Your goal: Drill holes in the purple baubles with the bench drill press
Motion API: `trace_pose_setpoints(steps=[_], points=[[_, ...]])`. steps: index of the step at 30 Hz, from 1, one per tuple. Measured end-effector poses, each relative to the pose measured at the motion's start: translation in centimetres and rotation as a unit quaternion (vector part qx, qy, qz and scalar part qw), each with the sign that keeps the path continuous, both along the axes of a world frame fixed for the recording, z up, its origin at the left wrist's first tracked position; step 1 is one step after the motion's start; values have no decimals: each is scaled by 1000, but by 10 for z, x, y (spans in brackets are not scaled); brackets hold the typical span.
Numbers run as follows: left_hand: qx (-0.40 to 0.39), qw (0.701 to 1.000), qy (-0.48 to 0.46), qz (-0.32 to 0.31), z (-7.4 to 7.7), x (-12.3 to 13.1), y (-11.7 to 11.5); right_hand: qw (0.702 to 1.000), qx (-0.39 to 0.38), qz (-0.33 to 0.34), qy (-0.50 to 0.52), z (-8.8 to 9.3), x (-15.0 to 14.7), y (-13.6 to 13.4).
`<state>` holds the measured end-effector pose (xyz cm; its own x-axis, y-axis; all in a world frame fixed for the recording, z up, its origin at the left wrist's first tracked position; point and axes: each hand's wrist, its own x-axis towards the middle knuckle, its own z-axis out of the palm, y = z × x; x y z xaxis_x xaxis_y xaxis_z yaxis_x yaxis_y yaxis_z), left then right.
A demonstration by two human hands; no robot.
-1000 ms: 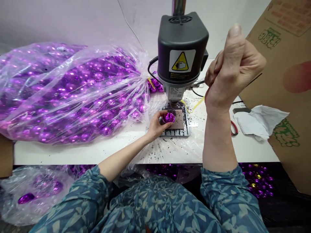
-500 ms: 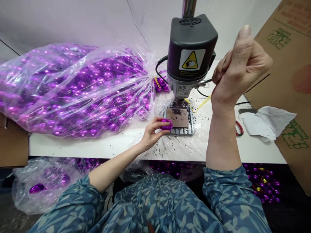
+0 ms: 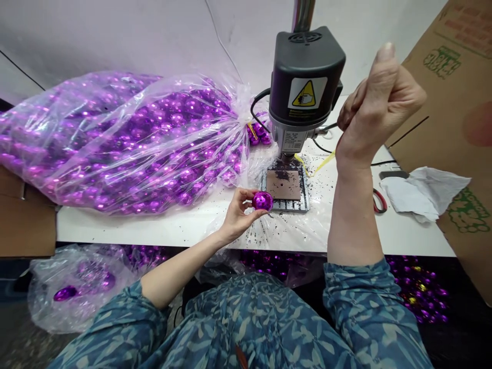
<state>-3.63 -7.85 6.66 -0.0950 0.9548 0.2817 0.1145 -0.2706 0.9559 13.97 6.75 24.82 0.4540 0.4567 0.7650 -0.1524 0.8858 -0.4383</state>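
My left hand [image 3: 239, 215] pinches a shiny purple faceted ball [image 3: 263, 202] between thumb and fingers, at the front left corner of the machine's base. Upright behind it stands a small drill press [image 3: 303, 84] with a yellow warning label. Under its chuck, a brown board [image 3: 283, 185] with a small dark hole lies on the slotted metal base [image 3: 305, 202]. My right hand [image 3: 382, 105] is raised in a fist around the lever [image 3: 329, 127] on the machine's right side; the part inside the fist is hidden.
A large clear bag [image 3: 154, 143] of purple balls fills the left of the white table [image 3: 415, 241]. Dark shavings surround the base. Red-handled scissors [image 3: 380, 201], crumpled paper [image 3: 426, 192] and a cardboard box [image 3: 461, 154] are on the right. More purple balls [image 3: 421, 292] lie below the table.
The ball has turned in my left fingers, now showing a rounder, dotted face. My right fist stays raised at the lever. The camera view has shifted slightly.
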Motion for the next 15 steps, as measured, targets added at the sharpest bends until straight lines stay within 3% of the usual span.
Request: trace_pose_setpoints(steps=[7,10,11,13,15], points=[[24,998,49,-7,5,-4,-6,1000,12,-22,3,-1,0,3],[66,985,102,-122,1,-2,-21,999,-9,-37,-11,-1,0,0],[83,967,143,-193,-4,1,-29,999,-15,-43,-17,0,0,-1],[118,903,256,-323,-15,7,-47,998,-19,-56,-28,-1,0,-2],[146,834,369,-382,-28,14,-63,997,-19,-70,-38,-2,0,-1]])
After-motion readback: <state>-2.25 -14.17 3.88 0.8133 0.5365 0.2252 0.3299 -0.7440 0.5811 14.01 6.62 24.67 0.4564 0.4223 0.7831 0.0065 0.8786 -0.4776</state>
